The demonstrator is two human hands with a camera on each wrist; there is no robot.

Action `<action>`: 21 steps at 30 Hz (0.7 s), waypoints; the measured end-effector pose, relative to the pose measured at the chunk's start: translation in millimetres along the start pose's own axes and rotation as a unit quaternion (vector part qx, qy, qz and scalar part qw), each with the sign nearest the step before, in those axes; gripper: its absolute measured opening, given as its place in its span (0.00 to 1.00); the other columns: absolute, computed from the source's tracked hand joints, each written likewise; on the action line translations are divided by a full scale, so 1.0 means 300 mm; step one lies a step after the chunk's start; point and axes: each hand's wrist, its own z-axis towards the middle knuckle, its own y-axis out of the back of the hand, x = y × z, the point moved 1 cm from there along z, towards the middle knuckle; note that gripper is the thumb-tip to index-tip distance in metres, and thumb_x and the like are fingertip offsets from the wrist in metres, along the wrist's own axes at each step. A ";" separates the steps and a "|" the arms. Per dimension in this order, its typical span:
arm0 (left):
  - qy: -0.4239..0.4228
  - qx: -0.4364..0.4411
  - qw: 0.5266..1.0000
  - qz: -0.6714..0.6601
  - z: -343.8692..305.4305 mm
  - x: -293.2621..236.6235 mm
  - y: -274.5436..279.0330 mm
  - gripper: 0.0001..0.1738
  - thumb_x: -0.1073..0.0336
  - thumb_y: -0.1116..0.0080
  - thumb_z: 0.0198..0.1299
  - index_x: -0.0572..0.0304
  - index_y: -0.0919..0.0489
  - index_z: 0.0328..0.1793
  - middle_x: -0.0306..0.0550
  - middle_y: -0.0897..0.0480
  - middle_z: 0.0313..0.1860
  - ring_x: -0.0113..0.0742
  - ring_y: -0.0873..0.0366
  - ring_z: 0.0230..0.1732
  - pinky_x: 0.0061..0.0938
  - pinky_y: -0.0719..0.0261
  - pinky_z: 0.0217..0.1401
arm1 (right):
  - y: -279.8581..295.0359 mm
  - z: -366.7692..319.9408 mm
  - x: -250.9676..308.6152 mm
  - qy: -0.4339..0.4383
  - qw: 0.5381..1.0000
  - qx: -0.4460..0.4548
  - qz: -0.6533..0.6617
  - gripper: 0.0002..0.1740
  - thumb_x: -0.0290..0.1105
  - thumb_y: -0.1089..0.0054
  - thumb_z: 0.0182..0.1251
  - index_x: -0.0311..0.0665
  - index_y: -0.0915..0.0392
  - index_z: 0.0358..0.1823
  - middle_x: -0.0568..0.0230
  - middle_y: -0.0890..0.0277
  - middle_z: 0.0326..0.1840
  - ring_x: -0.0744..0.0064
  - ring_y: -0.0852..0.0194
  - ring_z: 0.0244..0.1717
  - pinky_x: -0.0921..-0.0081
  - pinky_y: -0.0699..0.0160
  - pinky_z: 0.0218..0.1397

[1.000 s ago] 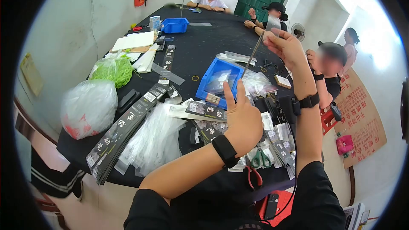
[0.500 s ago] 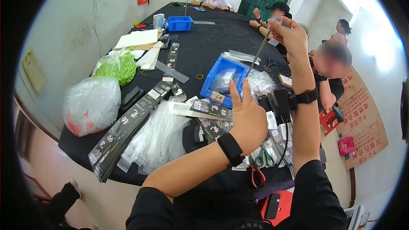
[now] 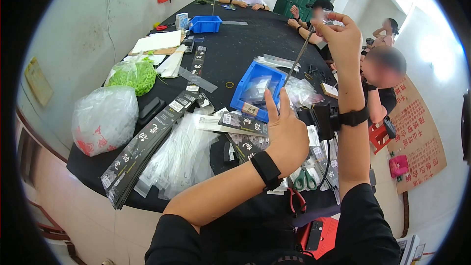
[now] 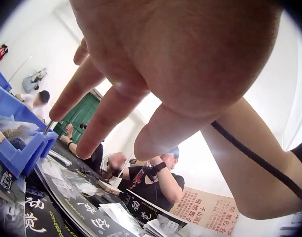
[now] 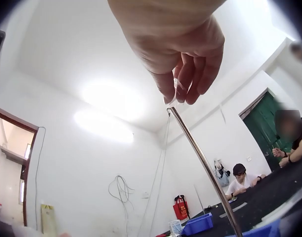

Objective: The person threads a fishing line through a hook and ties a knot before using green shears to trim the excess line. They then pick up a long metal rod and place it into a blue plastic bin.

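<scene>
In the head view my right hand [image 3: 339, 32] is raised at the top of a slim metal rod [image 3: 298, 59], which stands slanted by a blue bin [image 3: 261, 114]. Its thumb and fingers pinch a small piece of clear plastic [image 5: 176, 93], right at the rod's tip in the right wrist view. Thin pale lines [image 5: 163, 153] hang from that tip. Lower down, my left hand [image 3: 288, 137] is held over the packets near the rod's lower part, two fingers extended upward. The left wrist view shows its fingers [image 4: 111, 118] spread and straight, with nothing visible between them.
Black printed packets [image 3: 147, 142] and clear sleeves [image 3: 181, 159] cover the near table. Green-handled scissors [image 3: 305, 180] and red-handled pliers [image 3: 297, 201] lie at the front edge. A white plastic bag [image 3: 105, 120] sits at left. Several people sit along the far and right sides.
My right hand has risen slightly beside the rod's tip, and the clear plastic stands up less above its fingers. The left hand keeps its pose. A person at right has leaned closer.
</scene>
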 end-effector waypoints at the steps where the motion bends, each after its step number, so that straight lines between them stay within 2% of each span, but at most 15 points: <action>1: 0.000 0.000 1.000 0.000 0.001 -0.001 0.000 0.20 0.49 0.41 0.56 0.59 0.11 0.33 0.61 0.18 0.46 0.63 0.49 0.77 0.74 0.82 0.72 | 0.000 -0.013 0.022 0.008 1.000 -0.006 -0.028 0.26 0.37 0.25 0.52 0.27 0.21 0.47 0.59 0.15 0.26 0.79 0.19 0.26 0.83 0.26 0.30; 6: 0.002 0.004 1.000 0.005 0.001 -0.002 0.005 0.20 0.49 0.41 0.56 0.59 0.11 0.32 0.61 0.18 0.47 0.63 0.50 0.77 0.75 0.82 0.72 | -0.015 -0.038 0.044 0.039 0.994 -0.032 -0.094 0.24 0.38 0.24 0.50 0.31 0.20 0.45 0.61 0.16 0.24 0.76 0.20 0.25 0.79 0.27 0.30; 8: 0.003 0.002 1.000 0.005 0.001 -0.002 0.003 0.20 0.49 0.41 0.56 0.59 0.11 0.32 0.61 0.18 0.46 0.63 0.50 0.77 0.75 0.81 0.72 | -0.020 -0.043 0.047 0.063 0.990 -0.043 -0.120 0.23 0.38 0.25 0.50 0.33 0.19 0.44 0.62 0.17 0.22 0.72 0.20 0.26 0.75 0.26 0.33; 15: 0.000 -0.016 1.000 0.003 0.004 -0.004 -0.013 0.19 0.51 0.41 0.55 0.59 0.12 0.31 0.61 0.18 0.45 0.64 0.50 0.77 0.75 0.81 0.72 | -0.027 -0.069 0.084 0.051 0.989 -0.046 -0.134 0.22 0.39 0.27 0.51 0.33 0.20 0.44 0.61 0.16 0.24 0.68 0.19 0.29 0.72 0.25 0.37; 21: -0.001 -0.020 1.000 0.003 0.003 -0.003 -0.013 0.19 0.51 0.41 0.55 0.59 0.12 0.32 0.61 0.18 0.45 0.64 0.50 0.77 0.74 0.80 0.73 | -0.023 -0.061 0.072 0.104 0.978 -0.065 -0.167 0.22 0.41 0.27 0.52 0.34 0.20 0.44 0.62 0.16 0.25 0.66 0.18 0.31 0.69 0.25 0.38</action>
